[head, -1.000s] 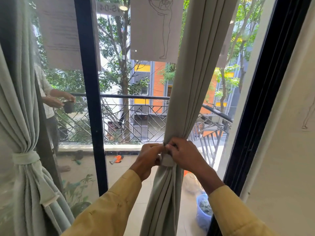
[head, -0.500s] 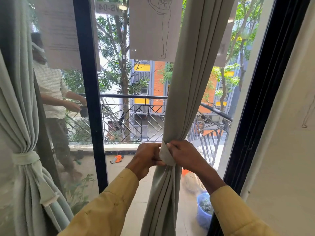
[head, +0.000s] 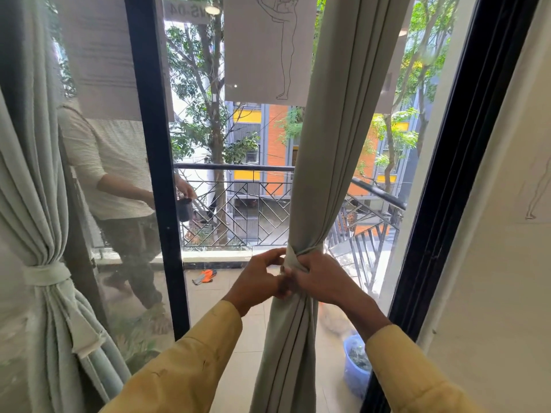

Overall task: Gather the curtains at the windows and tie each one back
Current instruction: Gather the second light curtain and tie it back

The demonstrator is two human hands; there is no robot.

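A pale green curtain (head: 337, 129) hangs gathered in front of the window, cinched at waist height by a fabric tie-back (head: 293, 259). My right hand (head: 322, 278) grips the tie-back and the bunched cloth from the right. My left hand (head: 259, 278) is at the left of the band with fingers curled, pinching its end where both hands meet. A second curtain (head: 32, 186) at the far left hangs gathered, with a knotted tie-back (head: 47, 274) round it.
A black window frame post (head: 155, 162) divides the glass; another black frame (head: 453, 186) and a white wall (head: 501, 263) stand at the right. Outside on the balcony a person (head: 119, 180) holds a dark cup by the railing (head: 238, 210). A blue bucket (head: 356, 368) sits below.
The tie-back now sits tighter round the curtain. My left hand has shifted slightly, its fingers working at the band. The person outside has walked right, toward the frame post.
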